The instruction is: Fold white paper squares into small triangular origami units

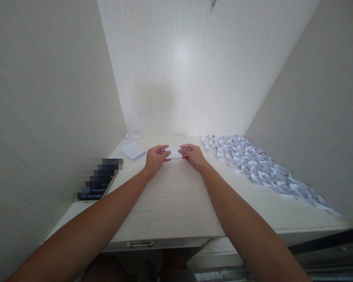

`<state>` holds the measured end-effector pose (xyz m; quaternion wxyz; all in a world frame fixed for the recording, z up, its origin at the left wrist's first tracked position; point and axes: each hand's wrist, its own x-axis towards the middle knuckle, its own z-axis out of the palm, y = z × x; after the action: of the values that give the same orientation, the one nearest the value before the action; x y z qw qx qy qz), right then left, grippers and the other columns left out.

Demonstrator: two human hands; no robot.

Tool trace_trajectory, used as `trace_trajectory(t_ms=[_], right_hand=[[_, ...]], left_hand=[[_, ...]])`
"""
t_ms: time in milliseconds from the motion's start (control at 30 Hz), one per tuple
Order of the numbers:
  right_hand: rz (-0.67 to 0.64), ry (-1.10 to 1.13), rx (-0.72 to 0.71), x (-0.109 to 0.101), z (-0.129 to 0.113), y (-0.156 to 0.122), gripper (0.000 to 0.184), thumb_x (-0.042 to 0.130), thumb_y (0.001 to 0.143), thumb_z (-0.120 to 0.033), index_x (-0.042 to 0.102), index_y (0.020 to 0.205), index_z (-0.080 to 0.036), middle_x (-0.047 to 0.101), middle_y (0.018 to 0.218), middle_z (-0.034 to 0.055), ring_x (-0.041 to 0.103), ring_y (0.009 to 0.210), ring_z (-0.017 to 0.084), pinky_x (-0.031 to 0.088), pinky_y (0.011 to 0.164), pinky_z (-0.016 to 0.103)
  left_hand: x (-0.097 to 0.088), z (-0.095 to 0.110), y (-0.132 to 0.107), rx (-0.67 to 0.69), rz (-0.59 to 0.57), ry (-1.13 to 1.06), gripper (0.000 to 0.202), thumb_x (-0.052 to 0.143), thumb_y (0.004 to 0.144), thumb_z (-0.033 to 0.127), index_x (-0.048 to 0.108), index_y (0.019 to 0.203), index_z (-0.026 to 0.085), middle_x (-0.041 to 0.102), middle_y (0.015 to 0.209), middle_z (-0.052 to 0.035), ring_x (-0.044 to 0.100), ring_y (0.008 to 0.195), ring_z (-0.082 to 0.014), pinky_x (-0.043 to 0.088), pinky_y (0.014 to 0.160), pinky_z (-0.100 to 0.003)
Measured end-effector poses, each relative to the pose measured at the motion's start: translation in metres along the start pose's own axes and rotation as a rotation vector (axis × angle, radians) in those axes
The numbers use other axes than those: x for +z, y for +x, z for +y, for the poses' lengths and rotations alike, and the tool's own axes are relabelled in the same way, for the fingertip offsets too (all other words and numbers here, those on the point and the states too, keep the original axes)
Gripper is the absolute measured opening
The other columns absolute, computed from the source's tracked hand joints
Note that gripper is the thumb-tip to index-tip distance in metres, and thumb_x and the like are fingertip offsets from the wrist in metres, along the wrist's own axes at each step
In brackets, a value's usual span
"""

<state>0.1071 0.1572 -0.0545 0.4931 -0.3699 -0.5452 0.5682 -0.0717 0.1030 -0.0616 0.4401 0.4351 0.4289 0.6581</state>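
A small folded white paper [173, 152] lies on the pale wooden desk [176, 196], held at both ends. My left hand [156, 157] pinches its left end with curled fingers. My right hand [193, 155] pinches its right end the same way. Both forearms reach forward across the desk. A stack of square white sheets [133, 150] lies to the left of my left hand.
A long heap of folded white paper pieces [261, 166] runs along the desk's right side to the front edge. A phone [98, 184] lies at the left edge. A few folded scraps [134, 135] sit in the back left corner. Walls close in on three sides.
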Motion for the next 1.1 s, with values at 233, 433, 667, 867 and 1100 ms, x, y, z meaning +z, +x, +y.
trace_trajectory(t_ms=[233, 433, 667, 867, 1100], right_hand=[[0.008, 0.015, -0.001, -0.0009, 0.0015, 0.0006, 0.033, 0.088, 0.055, -0.028, 0.072, 0.082, -0.018, 0.074, 0.077, 0.0019, 0.065, 0.07, 0.013, 0.05, 0.064, 0.026], [-0.002, 0.007, -0.011, -0.0019, 0.0019, 0.0014, 0.03, 0.087, 0.055, -0.027, 0.072, 0.081, -0.018, 0.073, 0.074, 0.0016, 0.062, 0.066, 0.012, 0.048, 0.063, 0.026], [-0.033, 0.0, -0.021, -0.0008, 0.0022, -0.001, 0.03, 0.084, 0.059, -0.026, 0.075, 0.086, -0.018, 0.072, 0.071, 0.0002, 0.059, 0.064, 0.011, 0.046, 0.064, 0.026], [-0.037, -0.027, -0.032, -0.0005, 0.0017, -0.0012, 0.027, 0.082, 0.061, -0.028, 0.076, 0.086, -0.018, 0.071, 0.068, 0.0002, 0.056, 0.06, 0.011, 0.044, 0.061, 0.027], [-0.043, -0.04, -0.043, -0.0006, 0.0022, 0.0004, 0.026, 0.082, 0.061, -0.03, 0.076, 0.083, -0.018, 0.069, 0.068, -0.0006, 0.053, 0.058, 0.011, 0.042, 0.059, 0.027]], left_hand=[[-0.0025, -0.0013, 0.0028, -0.018, 0.01, 0.006, 0.046, 0.088, 0.063, 0.022, 0.073, 0.104, 0.008, 0.067, 0.089, -0.0078, 0.071, 0.082, -0.0206, 0.068, 0.073, -0.045], [-0.0022, -0.0013, 0.003, -0.027, 0.001, -0.009, 0.042, 0.089, 0.062, 0.022, 0.073, 0.099, 0.008, 0.069, 0.084, -0.0073, 0.071, 0.078, -0.0201, 0.068, 0.066, -0.04], [-0.0005, 0.0028, 0.0001, -0.039, 0.005, -0.002, 0.045, 0.089, 0.059, 0.024, 0.074, 0.098, 0.009, 0.07, 0.079, -0.0053, 0.071, 0.075, -0.0196, 0.068, 0.065, -0.039], [-0.0003, 0.0049, -0.0018, -0.048, 0.012, 0.006, 0.045, 0.09, 0.056, 0.026, 0.074, 0.095, 0.009, 0.069, 0.077, -0.0047, 0.07, 0.074, -0.0195, 0.067, 0.063, -0.038], [-0.0019, 0.0039, -0.0026, -0.046, -0.008, 0.008, 0.047, 0.092, 0.056, 0.028, 0.073, 0.095, 0.011, 0.065, 0.075, -0.0016, 0.068, 0.072, -0.0172, 0.067, 0.066, -0.039]])
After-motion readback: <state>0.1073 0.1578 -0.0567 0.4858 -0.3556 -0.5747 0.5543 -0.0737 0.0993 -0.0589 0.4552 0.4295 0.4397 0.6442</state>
